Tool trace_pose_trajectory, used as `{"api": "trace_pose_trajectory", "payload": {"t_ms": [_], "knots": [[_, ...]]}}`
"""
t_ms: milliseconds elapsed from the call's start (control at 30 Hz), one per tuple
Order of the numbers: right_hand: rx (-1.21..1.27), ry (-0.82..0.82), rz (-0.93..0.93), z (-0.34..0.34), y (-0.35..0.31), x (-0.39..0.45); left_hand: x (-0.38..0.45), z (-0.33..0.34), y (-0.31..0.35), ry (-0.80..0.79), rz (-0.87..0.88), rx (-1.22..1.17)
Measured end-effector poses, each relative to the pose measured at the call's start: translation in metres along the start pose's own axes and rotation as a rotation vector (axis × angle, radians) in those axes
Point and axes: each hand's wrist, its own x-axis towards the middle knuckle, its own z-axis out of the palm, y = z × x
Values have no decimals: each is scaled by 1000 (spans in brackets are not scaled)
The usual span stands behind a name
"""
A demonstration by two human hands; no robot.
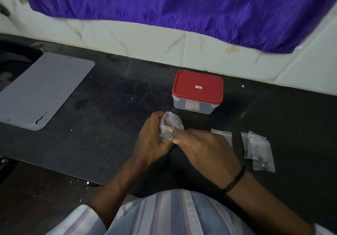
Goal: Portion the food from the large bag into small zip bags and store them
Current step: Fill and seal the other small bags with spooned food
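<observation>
Both hands meet over the dark counter, just in front of the box. My left hand (152, 136) grips a clear plastic bag (171, 125) with a pale lump of food inside. My right hand (204, 149) pinches the bag's near edge with its fingertips. A clear box with a red lid (197, 89), closed, stands just behind the bag. To the right lie small zip bags: one flat bag (223, 134) partly under my right hand, and a pair (259, 151) with dark bits inside.
A grey ribbed mat (42, 90) lies on the black counter (113, 107) at the left, beside a dark sink edge (16, 58). White tiled wall and a purple curtain (182, 3) run along the back. The counter's front edge drops off at lower left.
</observation>
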Motion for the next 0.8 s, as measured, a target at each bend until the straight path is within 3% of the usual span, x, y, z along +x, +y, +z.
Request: {"api": "trace_pose_trajectory", "payload": {"t_ms": [233, 367, 433, 533, 667, 800], "knots": [[-100, 124, -117, 2, 9, -12, -3, 0, -2, 57, -111, -83], [164, 281, 194, 1, 17, -15, 1, -4, -7, 185, -294, -63], [215, 174, 335, 9, 27, -13, 5, -5, -15, 230, -402, -77], [208, -55, 401, 30, 36, -7, 13, -5, -26, 190, -541, -80], [-41, -236, 374, 54, 37, 1, 27, -1, -26, 74, -755, -237], [-80, -334, 483, 65, 40, 3, 31, 5, -25, 15, -852, -330]]}}
